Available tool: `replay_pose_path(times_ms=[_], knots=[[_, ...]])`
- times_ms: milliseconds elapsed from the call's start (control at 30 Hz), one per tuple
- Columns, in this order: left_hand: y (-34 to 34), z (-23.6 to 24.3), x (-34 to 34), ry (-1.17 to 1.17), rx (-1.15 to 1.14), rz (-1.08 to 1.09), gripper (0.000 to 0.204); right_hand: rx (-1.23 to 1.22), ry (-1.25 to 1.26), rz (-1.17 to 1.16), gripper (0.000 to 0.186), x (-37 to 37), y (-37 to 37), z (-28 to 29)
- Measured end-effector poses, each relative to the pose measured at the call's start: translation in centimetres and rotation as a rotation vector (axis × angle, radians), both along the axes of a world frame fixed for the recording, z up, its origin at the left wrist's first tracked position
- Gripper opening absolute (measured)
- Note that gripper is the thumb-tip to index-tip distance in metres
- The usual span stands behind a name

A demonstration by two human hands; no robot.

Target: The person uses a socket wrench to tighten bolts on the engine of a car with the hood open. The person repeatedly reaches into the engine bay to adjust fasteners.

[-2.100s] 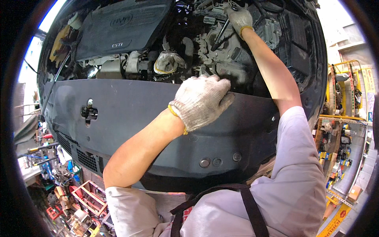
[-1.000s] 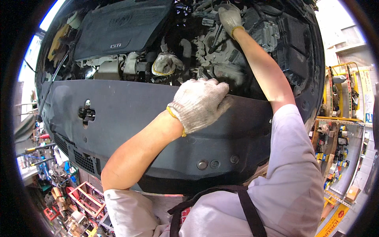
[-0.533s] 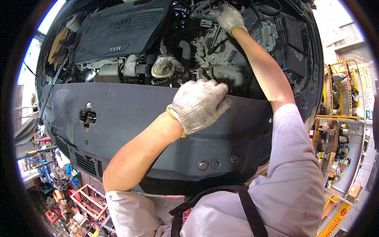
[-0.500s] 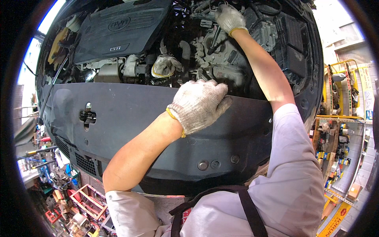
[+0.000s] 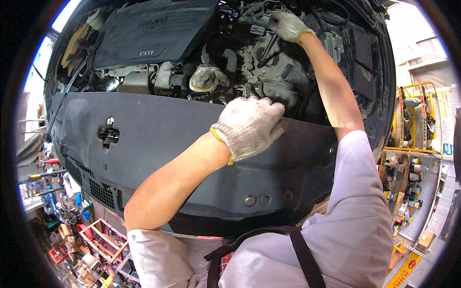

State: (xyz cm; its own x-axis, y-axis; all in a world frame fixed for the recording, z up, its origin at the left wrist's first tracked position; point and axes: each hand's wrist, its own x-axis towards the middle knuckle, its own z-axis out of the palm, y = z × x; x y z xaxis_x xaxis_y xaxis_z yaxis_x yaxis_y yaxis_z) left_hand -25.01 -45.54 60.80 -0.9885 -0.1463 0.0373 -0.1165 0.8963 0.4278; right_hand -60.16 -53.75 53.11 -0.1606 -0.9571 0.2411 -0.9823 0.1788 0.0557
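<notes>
My left hand (image 5: 250,126), in a whitish knit glove with a yellow cuff, is at the rear edge of the dark front cover panel (image 5: 158,134). Its fingers curl away from me, and what they hold, if anything, is hidden. Farther off, my right hand (image 5: 287,26), gloved alike, reaches deep into the engine bay with bent fingers. A dark rod (image 5: 270,49) slants down from beside these fingers toward a grey metal housing (image 5: 276,67); its grip on the rod is unclear. Left of my left hand, a crumpled white glove (image 5: 209,78) lies among the engine parts.
A black plastic engine cover (image 5: 153,33) fills the far left of the bay. A prop rod (image 5: 72,91) slants along the left side. The black box (image 5: 357,62) borders my right arm. Crowded tools (image 5: 72,230) lie lower left; shelving (image 5: 413,158) stands at right.
The view has shifted slightly, so the engine bay and both hands appear a little farther right. Both hands keep nearly the same places and poses among the parts.
</notes>
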Motion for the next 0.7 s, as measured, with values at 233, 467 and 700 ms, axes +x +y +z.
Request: replay_pose_path(times_ms=[233,467,700], knots=[[0.0,0.0,0.1,0.003,0.018,-0.002,0.033,0.008,-0.072,-0.090,0.045,0.5,0.9,1.4],[-0.1,0.0,0.2,-0.013,0.005,0.007,0.032,0.103,-0.102,-0.416,0.054,1.9,0.0,2.9],[-0.1,-0.3,0.2,0.018,0.007,-0.006,0.031,0.035,-0.029,-0.073,0.046,0.7,0.3,1.6]])
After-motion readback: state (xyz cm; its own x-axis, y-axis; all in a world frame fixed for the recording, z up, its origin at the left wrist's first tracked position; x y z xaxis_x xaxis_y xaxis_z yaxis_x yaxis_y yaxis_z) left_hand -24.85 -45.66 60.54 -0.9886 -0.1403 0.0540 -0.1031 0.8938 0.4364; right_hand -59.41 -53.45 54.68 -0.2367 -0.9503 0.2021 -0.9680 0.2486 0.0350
